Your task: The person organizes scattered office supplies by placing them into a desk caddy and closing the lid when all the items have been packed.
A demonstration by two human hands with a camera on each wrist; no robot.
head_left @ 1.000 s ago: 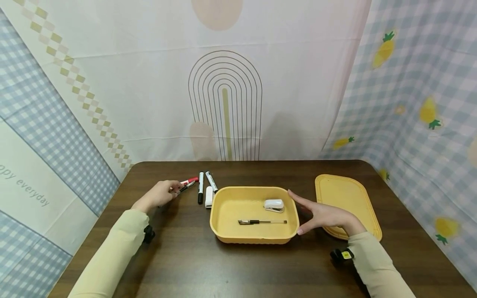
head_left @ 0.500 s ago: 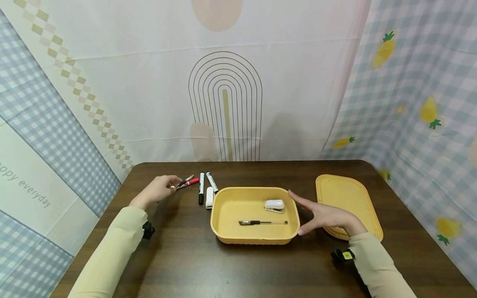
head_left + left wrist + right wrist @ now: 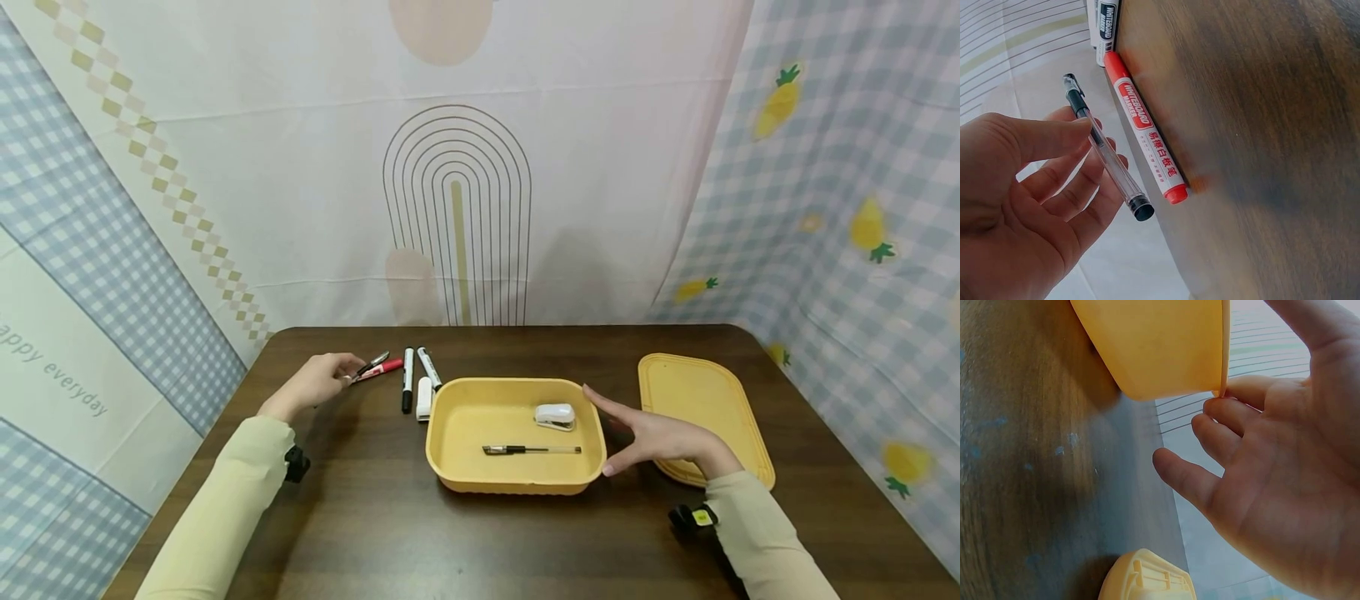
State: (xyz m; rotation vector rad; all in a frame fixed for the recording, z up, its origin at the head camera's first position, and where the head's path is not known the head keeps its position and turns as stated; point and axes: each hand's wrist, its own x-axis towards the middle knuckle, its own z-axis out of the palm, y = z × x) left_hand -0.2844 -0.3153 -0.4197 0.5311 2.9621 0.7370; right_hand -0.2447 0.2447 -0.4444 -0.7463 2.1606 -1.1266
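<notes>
In the head view my left hand (image 3: 318, 383) is at the table's far left, over a red whiteboard marker (image 3: 388, 367). Its thumb and fingers pinch a clear gel pen (image 3: 1109, 156) with a black cap and black end. Beside the pen lies the red marker (image 3: 1144, 125), as the left wrist view shows. My right hand (image 3: 667, 435) spreads its thumb and forefinger along the right end of a yellow plastic box (image 3: 517, 487), fingertips right at the rim. Inside the box are a white mini stapler (image 3: 555, 415) and another gel pen (image 3: 531, 450).
Between the left hand and the box lie a black-capped whiteboard marker (image 3: 407, 383), another marker (image 3: 428, 367) and a white stapler-like item (image 3: 424, 398). To the right, partly behind the right hand, lies the yellow lid (image 3: 701, 404). A patterned cloth (image 3: 315, 208) hangs behind the table.
My left hand has drawn slightly left and back with the gel pen, which now points more upward beside the red marker. The right hand has stayed at the box's right end.
</notes>
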